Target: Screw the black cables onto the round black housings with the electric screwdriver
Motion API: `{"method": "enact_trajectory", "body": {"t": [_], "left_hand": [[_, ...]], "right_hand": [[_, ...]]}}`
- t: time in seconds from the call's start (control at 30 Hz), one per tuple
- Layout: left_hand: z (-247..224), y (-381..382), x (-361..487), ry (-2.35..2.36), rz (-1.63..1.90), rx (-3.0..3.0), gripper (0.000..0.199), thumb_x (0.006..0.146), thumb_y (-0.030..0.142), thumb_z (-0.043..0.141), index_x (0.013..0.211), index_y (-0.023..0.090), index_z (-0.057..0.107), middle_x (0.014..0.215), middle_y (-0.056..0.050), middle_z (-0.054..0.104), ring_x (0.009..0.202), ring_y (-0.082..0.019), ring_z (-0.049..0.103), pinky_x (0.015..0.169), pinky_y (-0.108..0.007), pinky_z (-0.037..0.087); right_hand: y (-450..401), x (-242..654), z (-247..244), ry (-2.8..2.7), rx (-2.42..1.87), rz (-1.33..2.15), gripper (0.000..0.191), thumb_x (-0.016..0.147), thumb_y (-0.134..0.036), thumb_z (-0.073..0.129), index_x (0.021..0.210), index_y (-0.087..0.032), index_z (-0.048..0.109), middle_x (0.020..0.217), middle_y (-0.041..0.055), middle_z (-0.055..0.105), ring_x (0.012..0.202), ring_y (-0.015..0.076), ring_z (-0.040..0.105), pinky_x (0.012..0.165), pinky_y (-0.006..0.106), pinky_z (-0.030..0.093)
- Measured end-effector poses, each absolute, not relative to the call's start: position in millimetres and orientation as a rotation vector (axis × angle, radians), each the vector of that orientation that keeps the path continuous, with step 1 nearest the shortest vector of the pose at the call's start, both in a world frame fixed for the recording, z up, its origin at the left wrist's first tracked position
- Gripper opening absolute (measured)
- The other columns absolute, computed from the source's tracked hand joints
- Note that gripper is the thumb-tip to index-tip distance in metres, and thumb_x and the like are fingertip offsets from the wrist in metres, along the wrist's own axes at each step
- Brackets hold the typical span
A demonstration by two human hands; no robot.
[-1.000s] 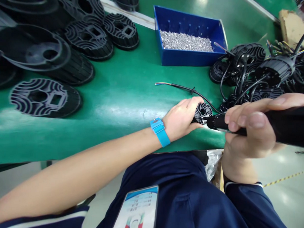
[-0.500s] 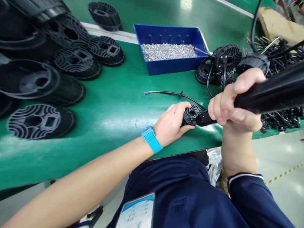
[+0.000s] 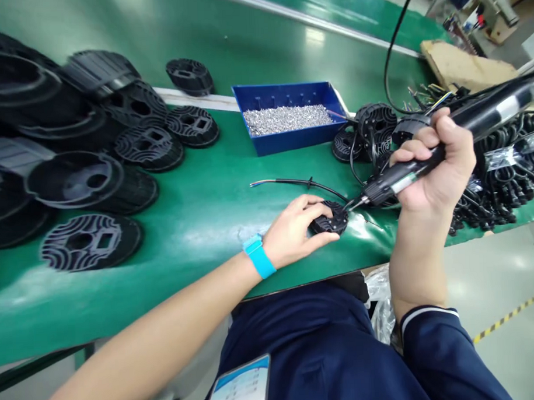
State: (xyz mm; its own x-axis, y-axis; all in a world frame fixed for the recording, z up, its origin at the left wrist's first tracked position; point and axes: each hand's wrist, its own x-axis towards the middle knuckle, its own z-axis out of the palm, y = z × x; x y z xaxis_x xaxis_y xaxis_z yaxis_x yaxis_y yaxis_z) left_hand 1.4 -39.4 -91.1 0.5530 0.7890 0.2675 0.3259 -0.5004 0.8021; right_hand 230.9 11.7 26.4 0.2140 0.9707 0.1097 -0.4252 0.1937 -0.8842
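Observation:
My left hand (image 3: 297, 231), with a light blue band at the wrist, grips a round black ridged part (image 3: 333, 220) on the green table. A black cable (image 3: 295, 182) with stripped coloured wire ends lies behind that part. My right hand (image 3: 436, 162) is wrapped round a black electric screwdriver (image 3: 384, 181), held slanted. Its thin metal bit points down-left at the right edge of the ridged part; whether it touches cannot be told.
Behind my hands stands a blue bin (image 3: 295, 139) of small metal pieces. Black housings and ridged discs (image 3: 82, 241) crowd the left. Cabled parts (image 3: 377, 123), bundled cables (image 3: 506, 174) and a cardboard piece (image 3: 464, 65) are at the right.
The screwdriver has tilted back and its bit now shows beside the ridged part. My right hand has shifted its hold and turned. The view has shifted, so the table items appear lower.

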Motion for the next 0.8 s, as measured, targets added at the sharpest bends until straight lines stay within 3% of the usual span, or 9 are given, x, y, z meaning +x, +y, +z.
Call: {"method": "enact_trajectory", "body": {"t": [0.2, 0.43, 0.8], "left_hand": [[-74, -52, 1, 0.781, 0.785, 1.873, 0.039, 0.091, 0.055, 0.076, 0.108, 0.02, 0.069, 0.113, -0.009, 0.062, 0.106, -0.025, 0.066, 0.096, -0.043, 0.059], [-66, -57, 1, 0.72, 0.734, 1.756, 0.057, 0.09, 0.077, 0.064, 0.105, 0.023, 0.068, 0.11, -0.008, 0.061, 0.102, -0.023, 0.063, 0.092, -0.04, 0.058], [-64, -59, 0, 0.692, 0.723, 1.675, 0.057, 0.09, 0.078, 0.063, 0.104, 0.023, 0.067, 0.106, -0.006, 0.06, 0.099, -0.021, 0.063, 0.086, -0.034, 0.056]], "right_hand": [[36, 298, 13, -0.705, -0.839, 1.213, 0.032, 0.059, -0.027, 0.093, 0.081, -0.033, 0.07, 0.062, -0.0118, 0.051, 0.049, 0.0056, 0.036, 0.047, 0.023, 0.046], [32, 309, -11, -0.832, -0.72, 1.206, 0.021, 0.07, -0.039, 0.086, 0.088, -0.036, 0.075, 0.058, -0.0106, 0.046, 0.044, 0.0067, 0.024, 0.042, 0.027, 0.037], [19, 300, -7, -0.652, -0.6, 1.31, 0.028, 0.072, -0.027, 0.089, 0.093, -0.029, 0.071, 0.059, -0.0118, 0.048, 0.041, 0.0037, 0.027, 0.041, 0.021, 0.041]]}}
